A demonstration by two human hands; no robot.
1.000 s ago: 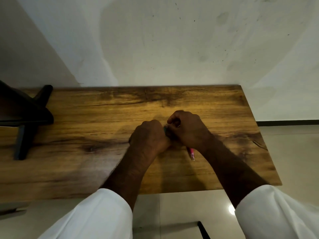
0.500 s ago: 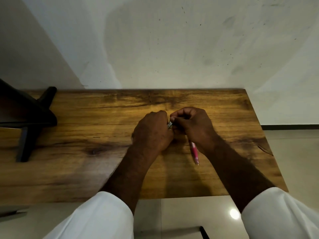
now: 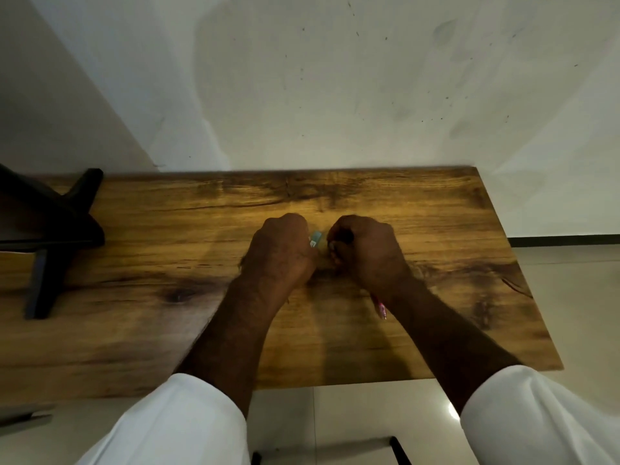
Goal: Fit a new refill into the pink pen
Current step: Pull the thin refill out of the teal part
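Your right hand has its fingers curled in tight around the pink pen. Only the pen's near end shows, poking out from under your right wrist and slanting back toward you, low over the wooden surface. The rest of the barrel is hidden inside your fist, so you cannot see the refill or the pen's front end.

Your left hand sits to the left of the pen, just beside your right hand, with a narrow gap between the two fists. Its fingers are closed on a small teal piece, which sticks out of the fist on the side facing the pen. The piece is blurred, so what it is cannot be told.

Well to the left of the pen, a black stand rests on the surface at the edge of view. Beyond the pen, a pale, speckled wall rises from the surface's far edge. On the near side of the pen, your white sleeves hang over a glossy tiled floor.
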